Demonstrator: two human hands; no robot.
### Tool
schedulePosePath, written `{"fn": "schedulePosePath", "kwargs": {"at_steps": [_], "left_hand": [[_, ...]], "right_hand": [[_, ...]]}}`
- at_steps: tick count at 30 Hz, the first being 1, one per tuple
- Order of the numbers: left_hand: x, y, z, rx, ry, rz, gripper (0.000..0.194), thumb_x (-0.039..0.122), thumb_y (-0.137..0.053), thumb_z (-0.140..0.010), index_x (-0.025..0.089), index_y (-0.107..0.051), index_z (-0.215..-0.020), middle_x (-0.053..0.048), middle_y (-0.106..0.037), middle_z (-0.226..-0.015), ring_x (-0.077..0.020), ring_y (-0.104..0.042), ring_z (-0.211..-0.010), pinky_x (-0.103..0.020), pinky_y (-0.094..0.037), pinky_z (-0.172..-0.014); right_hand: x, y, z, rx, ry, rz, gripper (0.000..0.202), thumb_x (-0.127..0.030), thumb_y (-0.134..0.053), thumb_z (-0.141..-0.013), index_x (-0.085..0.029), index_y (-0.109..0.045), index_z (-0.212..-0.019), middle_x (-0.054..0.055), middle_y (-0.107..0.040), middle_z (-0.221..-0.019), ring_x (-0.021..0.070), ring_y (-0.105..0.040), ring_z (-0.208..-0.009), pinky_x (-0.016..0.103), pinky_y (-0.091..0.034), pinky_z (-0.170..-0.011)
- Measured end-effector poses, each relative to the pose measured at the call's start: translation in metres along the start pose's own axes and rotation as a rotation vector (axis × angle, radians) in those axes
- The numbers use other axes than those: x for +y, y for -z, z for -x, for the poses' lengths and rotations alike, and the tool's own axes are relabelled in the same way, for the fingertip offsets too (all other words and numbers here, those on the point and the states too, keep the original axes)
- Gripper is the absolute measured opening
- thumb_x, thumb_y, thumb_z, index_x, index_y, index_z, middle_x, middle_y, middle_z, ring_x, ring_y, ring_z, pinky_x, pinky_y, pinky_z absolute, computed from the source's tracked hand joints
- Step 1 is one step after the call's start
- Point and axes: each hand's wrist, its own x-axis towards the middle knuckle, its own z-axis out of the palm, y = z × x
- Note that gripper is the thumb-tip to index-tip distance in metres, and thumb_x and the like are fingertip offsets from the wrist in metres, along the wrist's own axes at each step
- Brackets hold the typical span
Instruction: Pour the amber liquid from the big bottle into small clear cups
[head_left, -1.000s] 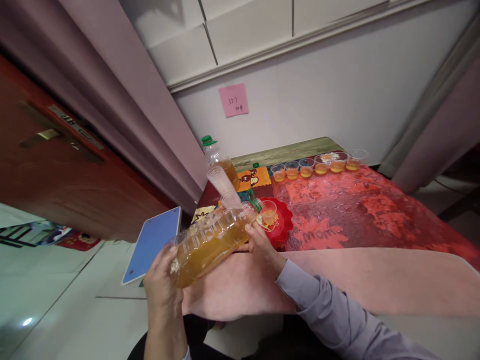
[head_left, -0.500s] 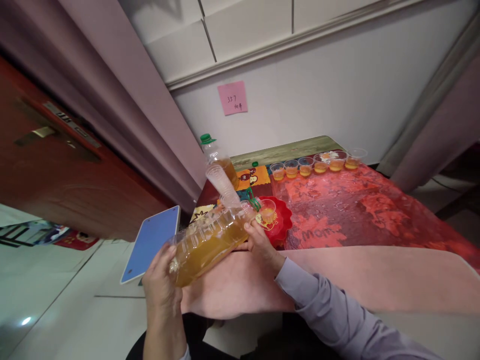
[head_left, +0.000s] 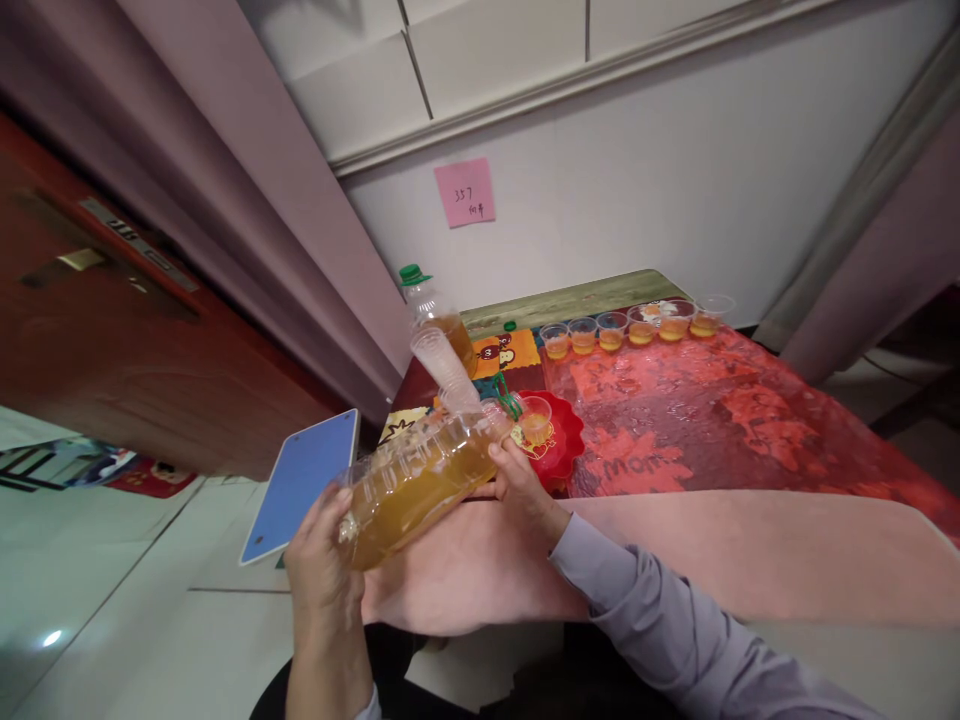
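Tilted btl (head_left: 420, 490) is held over near-left corner of table (head_left: 802, 430): base gripped by L hand (head_left: 322, 560), neck end by R hand (head_left: 519, 485). Along far edge, six cups (head_left: 611, 338) are part-filled; on red dish (head_left: 571, 445), seventh cup (head_left: 535, 422) w/ liquid is judged unfinished. Twd far-left corner, way is crowded by cup stack (head_left: 442, 365) & 2nd btl (head_left: 424, 298).

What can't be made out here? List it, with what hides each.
Head view: the left side of the red dish, behind the tilted bottle and the right hand.
Head view: part of the standing bottle, low down, behind the stack of cups.
Head view: the lower writing on the pink note, too small to read.
Head view: the right sleeve, cut off by the bottom edge.
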Motion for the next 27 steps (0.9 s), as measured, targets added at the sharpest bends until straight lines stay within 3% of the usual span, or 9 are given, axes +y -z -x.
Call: {"fn": "schedulePosePath", "kwargs": {"at_steps": [13, 19, 27], "left_hand": [[-0.004, 0.0, -0.006, -0.031, -0.019, 0.006, 0.041, 0.028, -0.09, -0.051, 0.018, -0.077, -0.088, 0.001, -0.075, -0.089, -0.0178, -0.068, -0.085, -0.031, -0.055, -0.081], [-0.005, -0.001, -0.006, -0.039, -0.014, 0.03, 0.04, 0.028, -0.091, -0.05, 0.018, -0.078, -0.087, 0.0, -0.076, -0.09, -0.018, -0.068, -0.086, -0.031, -0.056, -0.081], [-0.011, 0.001, -0.01, -0.036, -0.016, 0.039, 0.043, 0.028, -0.09, -0.052, 0.017, -0.079, -0.092, 0.0, -0.077, -0.093, -0.0183, -0.068, -0.084, -0.031, -0.056, -0.079]], "right_hand": [[0.001, 0.003, -0.001, -0.006, 0.026, 0.008, 0.059, -0.057, -0.075, -0.094, -0.034, -0.057, -0.145, 0.006, -0.061, -0.158, 0.0321, -0.063, -0.141, 0.045, -0.073, -0.086], [0.007, 0.008, -0.004, -0.001, 0.02, -0.005, 0.055, -0.055, -0.075, -0.095, -0.036, -0.06, -0.144, 0.004, -0.062, -0.157, 0.0304, -0.067, -0.136, 0.048, -0.072, -0.091], [0.003, 0.006, -0.002, 0.005, 0.023, 0.023, 0.056, -0.057, -0.075, -0.094, -0.037, -0.059, -0.144, 0.003, -0.063, -0.155, 0.0295, -0.069, -0.132, 0.045, -0.073, -0.084]]}}
